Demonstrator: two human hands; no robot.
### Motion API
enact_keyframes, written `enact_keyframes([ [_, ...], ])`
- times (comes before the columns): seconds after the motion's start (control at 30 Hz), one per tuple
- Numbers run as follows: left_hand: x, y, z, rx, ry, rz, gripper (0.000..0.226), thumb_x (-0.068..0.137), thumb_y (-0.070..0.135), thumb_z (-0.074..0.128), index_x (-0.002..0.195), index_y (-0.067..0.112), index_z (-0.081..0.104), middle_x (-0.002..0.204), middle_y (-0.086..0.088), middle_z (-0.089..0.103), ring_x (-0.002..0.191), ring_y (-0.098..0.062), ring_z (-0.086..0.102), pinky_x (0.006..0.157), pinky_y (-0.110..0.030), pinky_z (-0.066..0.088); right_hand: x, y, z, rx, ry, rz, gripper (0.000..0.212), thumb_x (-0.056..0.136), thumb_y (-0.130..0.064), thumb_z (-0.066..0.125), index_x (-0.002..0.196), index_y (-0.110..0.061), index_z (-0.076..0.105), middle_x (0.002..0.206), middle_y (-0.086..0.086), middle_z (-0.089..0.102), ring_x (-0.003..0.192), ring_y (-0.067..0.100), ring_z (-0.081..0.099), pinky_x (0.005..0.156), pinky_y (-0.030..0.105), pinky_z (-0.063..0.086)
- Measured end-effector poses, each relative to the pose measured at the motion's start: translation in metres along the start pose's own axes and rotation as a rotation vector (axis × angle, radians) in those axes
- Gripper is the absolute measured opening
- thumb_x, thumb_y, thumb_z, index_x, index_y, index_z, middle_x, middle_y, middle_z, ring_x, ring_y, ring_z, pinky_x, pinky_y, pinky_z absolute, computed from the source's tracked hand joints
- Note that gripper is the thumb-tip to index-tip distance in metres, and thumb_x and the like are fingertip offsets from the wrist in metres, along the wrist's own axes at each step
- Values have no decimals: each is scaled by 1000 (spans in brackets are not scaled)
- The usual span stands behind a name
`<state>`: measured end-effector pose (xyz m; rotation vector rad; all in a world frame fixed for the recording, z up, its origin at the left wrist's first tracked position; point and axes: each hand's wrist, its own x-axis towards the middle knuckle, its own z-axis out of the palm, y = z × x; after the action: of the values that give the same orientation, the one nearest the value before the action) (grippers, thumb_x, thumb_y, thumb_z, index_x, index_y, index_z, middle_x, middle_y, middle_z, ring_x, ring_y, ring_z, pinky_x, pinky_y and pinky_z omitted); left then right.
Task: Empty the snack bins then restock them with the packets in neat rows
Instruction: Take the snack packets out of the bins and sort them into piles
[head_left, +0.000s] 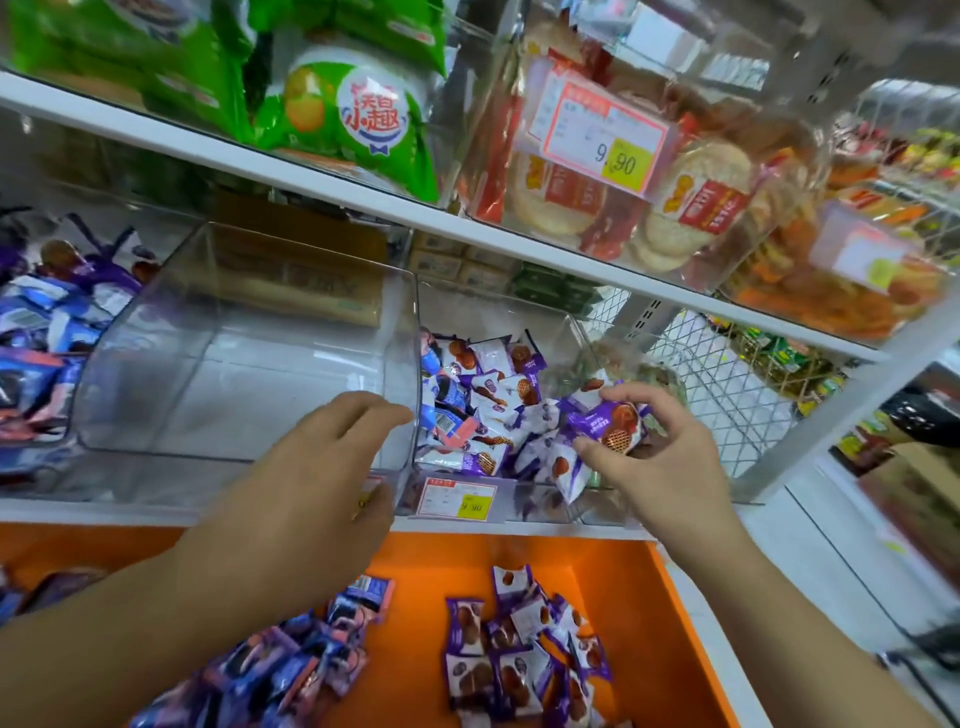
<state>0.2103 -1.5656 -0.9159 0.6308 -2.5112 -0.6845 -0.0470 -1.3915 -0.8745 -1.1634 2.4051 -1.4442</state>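
Head view: right hand (657, 457) pinches crinkly purple packet (615, 426).

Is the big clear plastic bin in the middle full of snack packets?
No, the big clear plastic bin holds no packets, while the clear bin to its right has purple and white snack packets piled in it.

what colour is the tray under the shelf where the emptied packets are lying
Bright orange tray, seen clearly in the head view, with purple packets lying loose on it.

empty clear bin (234, 364) open above, packets (483, 405) crowding neighbour
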Motion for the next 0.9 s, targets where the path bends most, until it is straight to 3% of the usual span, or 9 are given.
enact_keyframes([
  [0.07, -5, 15, -1, -66, -22, 35, 50, 98, 27, 61, 140, 46, 42, 133, 34, 36, 116, 2, 53, 90, -16, 46, -15, -6, -8, 59, 11, -17, 42, 78, -11, 92, 110, -31, 71, 101, -13, 77, 80, 16, 77, 70, 37, 63],
  [0.17, -16, 38, 11, -160, -161, 29, 47, 98, 30, 64, 128, 57, 39, 115, 35, 43, 97, 6, 57, 74, -16, 50, -34, -3, -17, 197, 24, 13, 45, 78, -9, 90, 114, -27, 72, 109, -13, 76, 91, 13, 76, 76, 39, 64],
  [0.27, -24, 55, 34, -362, -302, -138, 68, 92, 39, 75, 136, 62, 30, 123, 36, 47, 101, 10, 60, 83, -23, 58, -51, 0, -22, 390, -19, 26, 49, 71, -8, 89, 116, -17, 72, 112, -9, 76, 98, 21, 74, 82, 46, 62],
  [0.33, -29, 67, 52, -602, -480, -320, 94, 81, 48, 85, 148, 61, 20, 142, 32, 42, 107, 10, 64, 85, -23, 59, -64, 7, -21, 486, -108, 54, 49, 67, -10, 89, 113, -15, 73, 109, -8, 76, 96, 15, 71, 80, 38, 59],
  [0.4, -31, 76, 70, -999, -609, -507, 95, 77, 37, 91, 149, 54, 31, 145, 12, 57, 109, -10, 73, 89, -36, 61, -76, 22, -17, 489, -230, 106, 53, 67, -8, 95, 115, -18, 73, 118, -2, 74, 105, 16, 66, 87, 39, 55],
  [0.47, -34, 79, 90, -1169, -634, -535, 65, 86, 19, 85, 139, 34, 50, 122, -4, 76, 101, -27, 77, 90, -43, 61, -87, 40, -14, 445, -346, 173, 50, 71, -14, 93, 116, -22, 73, 127, -1, 72, 121, 16, 62, 94, 41, 50],
  [0.67, -46, 51, 172, -909, -442, -648, 28, 87, 6, 82, 112, 9, 69, 85, -17, 75, 62, -22, 66, 56, -32, 54, -103, 114, -17, 129, -391, 363, 40, 74, -22, 96, 107, -32, 75, 114, -9, 76, 96, 10, 73, 78, 20, 56],
  [0.77, -39, 40, 205, -673, -438, -646, 28, 77, 27, 88, 99, 21, 73, 78, 7, 77, 68, -6, 71, 74, -36, 60, -109, 156, -17, 24, -424, 471, 50, 73, -23, 97, 115, -37, 72, 119, -6, 74, 93, 9, 73, 86, 33, 63],
  [0.9, -19, 49, 226, -629, -491, -613, 50, 81, 29, 86, 124, 28, 59, 113, 11, 68, 93, -6, 70, 86, -30, 58, -105, 181, -13, -133, -459, 426, 77, 74, -39, 95, 139, -54, 55, 156, -18, 38, 118, 7, 63, 101, 34, 57],
])
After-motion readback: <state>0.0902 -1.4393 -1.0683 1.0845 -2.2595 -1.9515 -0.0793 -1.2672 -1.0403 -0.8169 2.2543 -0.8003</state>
